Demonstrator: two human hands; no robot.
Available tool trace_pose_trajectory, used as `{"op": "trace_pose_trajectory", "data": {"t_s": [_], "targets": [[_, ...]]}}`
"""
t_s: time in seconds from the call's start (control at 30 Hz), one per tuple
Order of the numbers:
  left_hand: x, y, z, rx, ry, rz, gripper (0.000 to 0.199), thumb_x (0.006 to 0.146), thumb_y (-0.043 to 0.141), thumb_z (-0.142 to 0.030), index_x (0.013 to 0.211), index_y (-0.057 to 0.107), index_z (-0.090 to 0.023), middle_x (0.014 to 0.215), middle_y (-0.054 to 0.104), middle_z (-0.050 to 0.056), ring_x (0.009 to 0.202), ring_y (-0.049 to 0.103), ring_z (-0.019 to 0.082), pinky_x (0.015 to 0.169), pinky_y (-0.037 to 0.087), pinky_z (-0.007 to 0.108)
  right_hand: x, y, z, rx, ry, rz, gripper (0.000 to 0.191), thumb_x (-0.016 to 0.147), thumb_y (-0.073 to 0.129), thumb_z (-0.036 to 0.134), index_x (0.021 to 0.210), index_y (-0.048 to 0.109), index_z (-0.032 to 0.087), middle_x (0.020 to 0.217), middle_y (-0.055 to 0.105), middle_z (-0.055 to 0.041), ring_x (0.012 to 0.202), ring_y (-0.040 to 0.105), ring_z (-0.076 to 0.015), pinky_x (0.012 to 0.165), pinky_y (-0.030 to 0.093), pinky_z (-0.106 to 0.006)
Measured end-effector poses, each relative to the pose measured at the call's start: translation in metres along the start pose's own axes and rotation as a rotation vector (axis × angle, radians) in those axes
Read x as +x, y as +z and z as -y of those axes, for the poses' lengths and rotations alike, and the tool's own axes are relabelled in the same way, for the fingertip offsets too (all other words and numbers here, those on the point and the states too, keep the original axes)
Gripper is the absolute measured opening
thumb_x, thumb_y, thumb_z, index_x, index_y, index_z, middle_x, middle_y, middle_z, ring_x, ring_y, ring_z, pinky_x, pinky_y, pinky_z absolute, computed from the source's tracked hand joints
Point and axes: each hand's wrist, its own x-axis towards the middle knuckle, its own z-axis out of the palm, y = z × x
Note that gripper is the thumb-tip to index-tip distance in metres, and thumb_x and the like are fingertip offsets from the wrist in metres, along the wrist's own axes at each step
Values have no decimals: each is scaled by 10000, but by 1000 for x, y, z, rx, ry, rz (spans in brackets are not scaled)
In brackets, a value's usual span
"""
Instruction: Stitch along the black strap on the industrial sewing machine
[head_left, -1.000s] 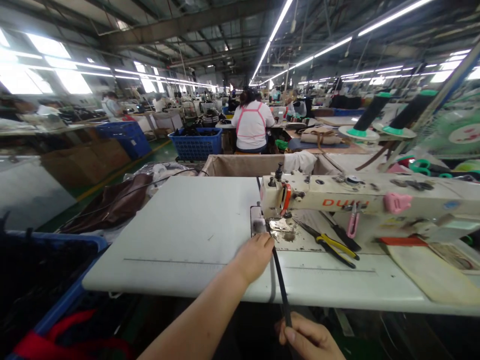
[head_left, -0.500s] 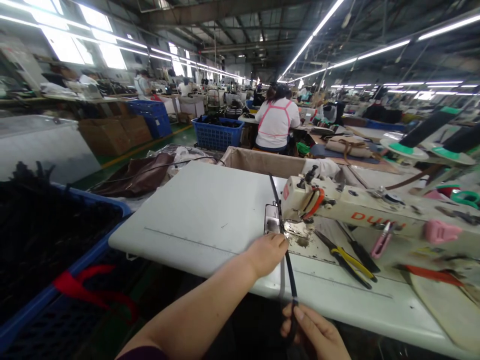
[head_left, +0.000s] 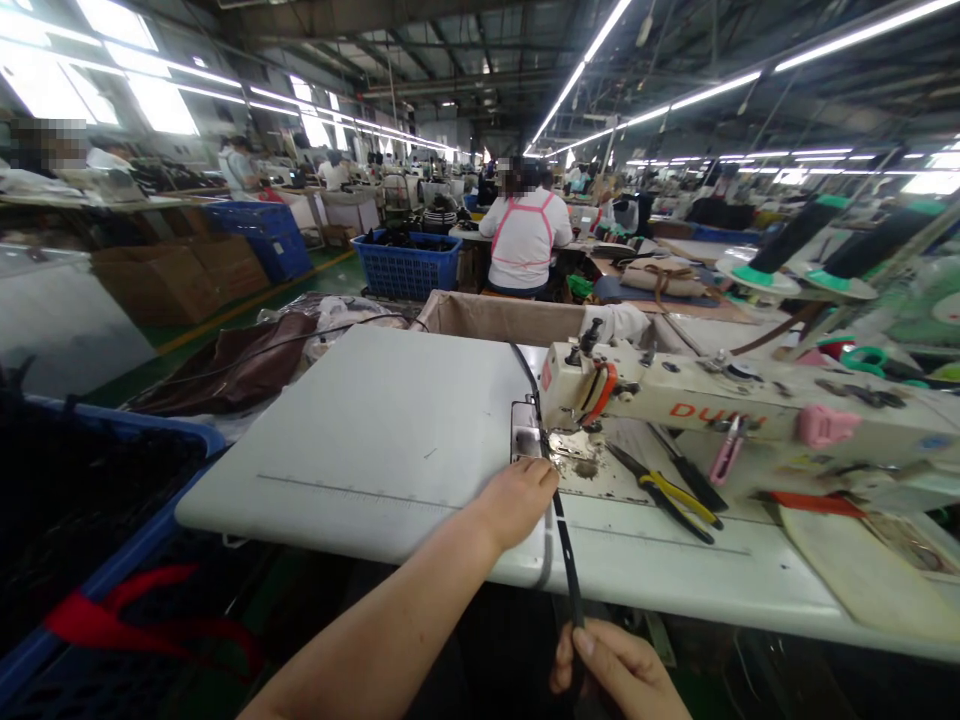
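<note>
A narrow black strap [head_left: 568,560] runs from below the table's front edge up under the head of the sewing machine [head_left: 592,385] and out behind it. Just in front of the needle area, my left hand [head_left: 521,497] is closed over the strap, its fingers bunched together and pressing down. Lower down, off the table edge, my right hand [head_left: 619,665] pinches the strap between thumb and fingers. Small light marks show on the strap between my hands. The machine's foot is partly hidden. Yellow-and-black pliers [head_left: 667,495] lie right of my left hand.
A dark-handled tool [head_left: 690,470] lies beside the pliers. Pink snips [head_left: 727,450] hang on the machine arm, near thread cones [head_left: 795,240]. At left stands a blue crate [head_left: 187,440] of black pieces. A fabric-lined bin [head_left: 495,318] and a seated co-worker [head_left: 523,240] are beyond the table.
The strap has fed away from me, and its far end behind the machine now curves left. Light marks have come into sight between my hands. The whole view has shifted, with the scene sliding left.
</note>
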Motion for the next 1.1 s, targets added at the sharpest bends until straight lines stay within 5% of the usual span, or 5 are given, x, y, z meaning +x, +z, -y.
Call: {"op": "trace_pose_trajectory", "data": {"t_s": [0.57, 1.1], "targets": [[-4, 7, 1, -50, -29, -54, 170, 991, 551, -58, 1091, 633, -169, 1184, 690, 116, 1111, 690, 240, 1059, 571, 392, -5, 7, 7, 96, 5, 11, 513, 910, 720, 661, 744, 784, 179, 704, 719, -53, 727, 625, -194, 727, 427, -307], [-1, 26, 6, -37, -82, -91, 328, 1024, 517, -127, 1348, 564, -137, 1407, 646, 156, 1378, 604, 279, 1220, 476, 462, -3, 3, 1, 91, -35, 39, 531, 918, 695, 659, 703, 773, 179, 693, 709, -53, 724, 624, -206, 734, 419, -322]]}}
